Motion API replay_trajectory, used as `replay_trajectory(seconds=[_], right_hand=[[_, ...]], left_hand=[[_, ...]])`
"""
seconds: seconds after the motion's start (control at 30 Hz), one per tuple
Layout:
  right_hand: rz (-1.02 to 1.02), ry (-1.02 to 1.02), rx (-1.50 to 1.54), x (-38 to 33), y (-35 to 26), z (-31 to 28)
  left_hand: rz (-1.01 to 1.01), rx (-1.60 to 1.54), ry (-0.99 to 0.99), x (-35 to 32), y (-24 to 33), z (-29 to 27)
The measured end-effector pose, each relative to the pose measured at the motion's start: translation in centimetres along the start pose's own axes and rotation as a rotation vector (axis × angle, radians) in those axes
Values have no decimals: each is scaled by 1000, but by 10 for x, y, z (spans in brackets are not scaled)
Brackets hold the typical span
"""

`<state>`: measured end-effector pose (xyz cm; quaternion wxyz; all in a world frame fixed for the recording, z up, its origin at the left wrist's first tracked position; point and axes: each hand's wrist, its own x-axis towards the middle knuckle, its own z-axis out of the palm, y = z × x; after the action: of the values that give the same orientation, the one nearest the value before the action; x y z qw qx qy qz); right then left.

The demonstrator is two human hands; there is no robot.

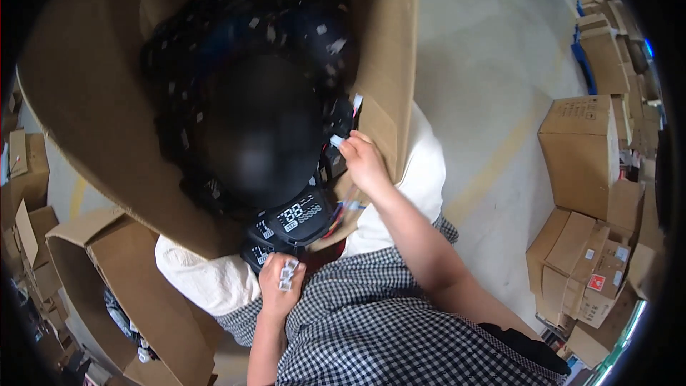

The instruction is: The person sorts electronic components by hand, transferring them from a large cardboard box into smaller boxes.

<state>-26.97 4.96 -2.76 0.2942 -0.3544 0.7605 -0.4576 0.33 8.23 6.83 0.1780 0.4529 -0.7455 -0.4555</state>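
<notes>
While the right hand [366, 164] pinches a small white connector [336, 141] between thumb and fingers, the left hand [277, 292] sits low with fingers curled, white plastic pieces [287, 276] showing against it; can't tell if it's gripping them. Head view: the connector is at the inner right side of a big open carton [396, 36]; black display unit [296, 216] is at the near end, just above the left hand.

Handling, my read: connector is light, stiff, small enough to slip; take it by the plastic body, not the thin wires [334, 221]. Display looks light and rigid, face likely slick and scratch-prone; hold by the housing edges.

Materials: carton is matte brown corrugated board, walls bowed by the lens. Display has a smooth black rounded housing with pale segment markings. Wires thin, flexible, multicoloured. Dark pile [250, 0] inside is cluttered, speckled white, too blurred to sort.
</notes>
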Motion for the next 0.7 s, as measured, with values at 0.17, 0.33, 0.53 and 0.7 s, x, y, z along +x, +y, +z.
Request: replay_trajectory(seconds=[0.17, 0.33, 0.53, 0.7], right_hand=[[323, 189, -14, 61, 30, 40], [33, -282, -73, 27, 0, 33], [-437, -521, -498, -21, -48, 3], [-435, -88, -281, -60, -72, -4]], left_hand=[[-97, -318, 45, -5, -14, 11], [-213, -325, 207, -21, -37, 11], [362, 470, 277, -11, -51, 0], [-441, -371, 234, -22, -90, 19]])
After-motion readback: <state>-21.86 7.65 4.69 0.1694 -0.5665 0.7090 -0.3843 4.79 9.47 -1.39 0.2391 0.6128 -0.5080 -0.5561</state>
